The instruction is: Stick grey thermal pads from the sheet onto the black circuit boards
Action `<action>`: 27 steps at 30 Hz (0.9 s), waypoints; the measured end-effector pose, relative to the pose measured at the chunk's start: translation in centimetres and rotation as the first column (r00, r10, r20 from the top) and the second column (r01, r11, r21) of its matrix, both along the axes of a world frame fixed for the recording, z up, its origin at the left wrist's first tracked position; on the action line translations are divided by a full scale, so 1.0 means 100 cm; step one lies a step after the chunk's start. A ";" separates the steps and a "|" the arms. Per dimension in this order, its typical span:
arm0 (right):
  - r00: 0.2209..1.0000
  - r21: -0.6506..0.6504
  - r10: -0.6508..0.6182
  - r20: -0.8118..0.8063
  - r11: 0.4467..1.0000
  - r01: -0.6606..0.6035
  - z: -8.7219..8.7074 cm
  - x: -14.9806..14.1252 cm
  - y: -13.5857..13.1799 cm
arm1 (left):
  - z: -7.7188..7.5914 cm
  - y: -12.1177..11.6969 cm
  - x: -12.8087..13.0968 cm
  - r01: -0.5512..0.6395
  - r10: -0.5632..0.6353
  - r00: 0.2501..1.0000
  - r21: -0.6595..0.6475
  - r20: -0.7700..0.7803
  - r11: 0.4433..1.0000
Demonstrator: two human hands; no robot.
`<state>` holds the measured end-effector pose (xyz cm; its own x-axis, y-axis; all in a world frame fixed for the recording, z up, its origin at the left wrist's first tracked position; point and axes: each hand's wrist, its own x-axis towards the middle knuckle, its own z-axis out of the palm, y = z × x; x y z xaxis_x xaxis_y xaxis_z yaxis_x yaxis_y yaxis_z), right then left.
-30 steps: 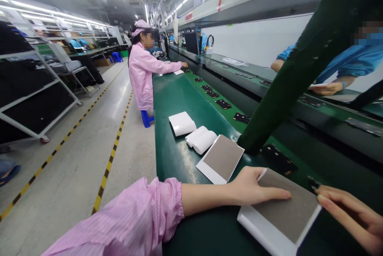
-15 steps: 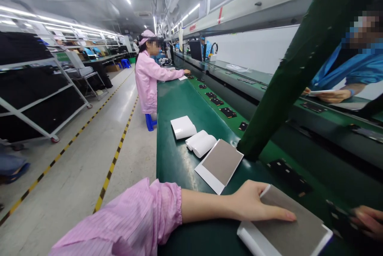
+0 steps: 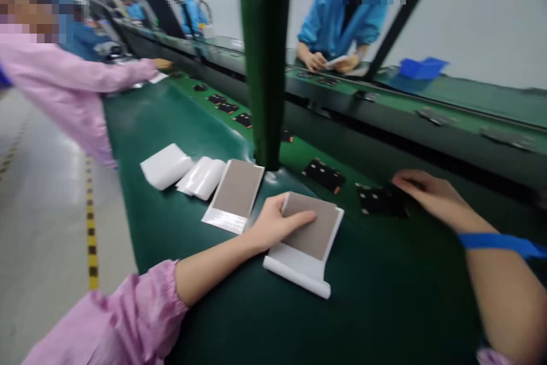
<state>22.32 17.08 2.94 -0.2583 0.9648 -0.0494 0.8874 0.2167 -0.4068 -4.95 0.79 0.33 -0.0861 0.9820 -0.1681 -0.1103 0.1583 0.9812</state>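
My left hand [image 3: 277,221] grips a sheet of grey-brown film on white backing [image 3: 311,225], thumb lying on top. The sheet's near end curls into a white roll [image 3: 297,278]. My right hand [image 3: 431,197], with a blue band on the wrist, has its fingers pinched together at the far right edge of a black flat part [image 3: 380,200] with small pale squares. What the fingertips hold, if anything, is hidden. Left of my left hand, another grey-brown sheet on white backing [image 3: 237,188] lies on the green table.
Curled white sheets [image 3: 166,165] lie on the green tabletop [image 3: 171,114]. More black parts [image 3: 323,175] line the green strip behind a green post [image 3: 265,69]. A co-worker in blue [image 3: 342,23] handles something white across the line; another in pink [image 3: 64,63] works at left.
My view has swung right, bringing my right hand fully into sight beside a black part. My left hand still holds the film sheet.
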 end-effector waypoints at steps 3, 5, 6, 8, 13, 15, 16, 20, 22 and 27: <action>0.994 -0.197 -0.077 -0.079 0.979 0.060 0.002 0.020 -0.006 | -0.002 0.004 0.000 -0.001 0.002 0.999 0.021 -0.053 1.000; 0.995 -0.254 -0.060 -0.082 0.966 0.037 0.004 0.026 -0.009 | -0.001 0.004 0.001 -0.002 0.004 0.997 0.031 -0.079 1.000; 0.996 -0.273 -0.052 -0.073 0.962 0.031 0.005 0.028 -0.010 | -0.001 0.003 0.002 -0.005 0.009 0.996 0.036 -0.091 0.999; 0.998 -0.290 -0.034 -0.050 0.957 0.018 0.006 0.031 -0.010 | 0.001 0.002 0.003 -0.017 0.022 0.994 0.042 -0.112 0.999; 1.000 -0.277 0.007 -0.006 0.961 -0.009 0.007 0.033 -0.013 | 0.005 0.002 0.003 -0.025 0.029 0.991 0.039 -0.128 0.999; 1.000 -0.229 0.010 -0.016 0.973 -0.013 0.006 0.034 -0.016 | 0.006 0.002 0.003 -0.019 0.023 0.991 0.031 -0.131 0.999; 1.000 -0.202 0.012 -0.017 0.979 -0.015 0.004 0.036 -0.017 | 0.006 0.002 0.003 -0.015 0.018 0.991 0.026 -0.131 1.000; 0.999 -0.112 -0.047 0.015 0.993 0.048 0.000 0.043 -0.023 | 0.003 0.002 0.002 0.002 0.000 0.994 0.017 -0.111 1.000; 0.995 -0.105 -0.101 -0.001 0.989 0.101 0.001 0.047 -0.025 | 0.002 0.002 0.002 0.003 -0.001 0.995 0.021 -0.098 1.000; 0.996 -0.172 -0.078 0.033 0.982 0.082 0.006 0.056 -0.029 | 0.001 0.001 0.001 0.015 -0.012 0.996 0.034 -0.088 0.999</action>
<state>27.95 14.13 3.50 -0.1770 0.9586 -0.2232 0.9097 0.0728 -0.4087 -4.88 0.88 0.48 -0.0854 0.9883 -0.1263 -0.0211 0.1249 0.9919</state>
